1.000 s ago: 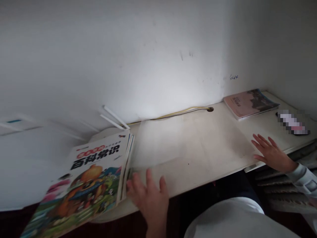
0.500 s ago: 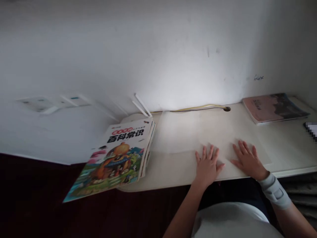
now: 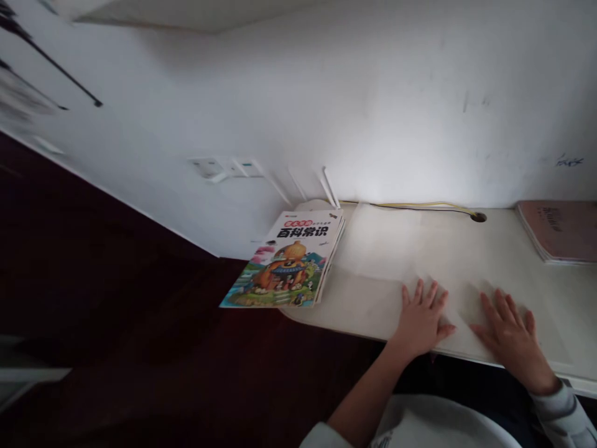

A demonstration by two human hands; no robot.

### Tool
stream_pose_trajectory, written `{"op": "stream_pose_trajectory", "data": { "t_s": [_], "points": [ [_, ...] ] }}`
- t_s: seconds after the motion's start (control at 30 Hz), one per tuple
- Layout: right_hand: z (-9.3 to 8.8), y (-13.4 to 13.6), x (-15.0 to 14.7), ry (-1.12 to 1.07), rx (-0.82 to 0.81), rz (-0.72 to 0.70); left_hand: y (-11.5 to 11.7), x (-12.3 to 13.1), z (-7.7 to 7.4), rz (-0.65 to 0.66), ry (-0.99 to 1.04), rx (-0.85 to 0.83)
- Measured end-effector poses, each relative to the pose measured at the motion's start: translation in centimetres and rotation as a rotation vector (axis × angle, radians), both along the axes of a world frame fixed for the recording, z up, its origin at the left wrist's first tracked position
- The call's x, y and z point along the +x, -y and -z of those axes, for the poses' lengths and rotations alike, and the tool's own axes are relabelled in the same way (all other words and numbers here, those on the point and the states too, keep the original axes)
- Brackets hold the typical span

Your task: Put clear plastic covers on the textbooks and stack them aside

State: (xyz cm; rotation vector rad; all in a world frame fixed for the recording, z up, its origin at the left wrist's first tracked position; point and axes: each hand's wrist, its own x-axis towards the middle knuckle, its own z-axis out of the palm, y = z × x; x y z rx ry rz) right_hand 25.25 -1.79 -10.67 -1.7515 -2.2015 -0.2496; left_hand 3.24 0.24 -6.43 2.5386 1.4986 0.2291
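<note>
My left hand (image 3: 421,320) lies flat on the white desk (image 3: 357,298), palm down with its fingers spread. To its right, my right hand (image 3: 510,336) rests palm down on the same surface near the front edge, fingers stretched out. Neither hand holds anything. A pale translucent sheet (image 3: 377,242) lies on the desk beyond my left hand. Left of the hands is a stack of books with a colourful illustrated cover (image 3: 284,267), its left part overhanging the desk end. A pink and grey book stack (image 3: 562,231) lies at the right, cut off by the frame.
White antennas (image 3: 330,186) rise behind the book stack. A yellow and a black cable (image 3: 420,205) run along the wall to a desk hole (image 3: 478,217). Wall sockets (image 3: 224,168) sit at the left. Dark floor (image 3: 163,348) shows beyond the desk's rounded end.
The view has swung left, so the desk and books appear farther right and more floor shows. Both hands stay flat on the desk.
</note>
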Motion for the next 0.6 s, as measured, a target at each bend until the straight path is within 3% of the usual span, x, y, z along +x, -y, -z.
{"op": "stream_pose_trajectory", "data": {
  "t_s": [0.07,0.13,0.27,0.37,0.43,0.53,0.6],
  "points": [
    [-0.7,0.0,-0.1,-0.033,0.050,-0.005,-0.5,-0.9,-1.2,-0.039,-0.014,0.018],
    [-1.3,0.0,-0.1,-0.061,0.091,-0.017,-1.5,-3.0,-3.1,-0.165,-0.060,0.091],
    [-1.3,0.1,0.1,-0.056,0.130,-0.053,-3.8,-10.4,-7.1,-0.642,-0.253,0.290],
    [-0.4,0.5,0.4,-0.023,0.118,-0.053,-4.4,-15.2,-8.1,-0.938,-0.380,0.271],
    [0.5,0.7,0.5,-0.010,0.102,-0.036,-4.2,-16.6,-7.7,-0.985,-0.432,0.206],
    [1.5,0.9,0.8,0.013,0.110,-0.051,-3.3,-16.4,-7.3,-0.967,-0.506,0.177],
    [2.0,0.8,0.9,0.031,0.118,-0.071,-2.6,-16.0,-8.1,-0.935,-0.499,0.121]
  ]
}}
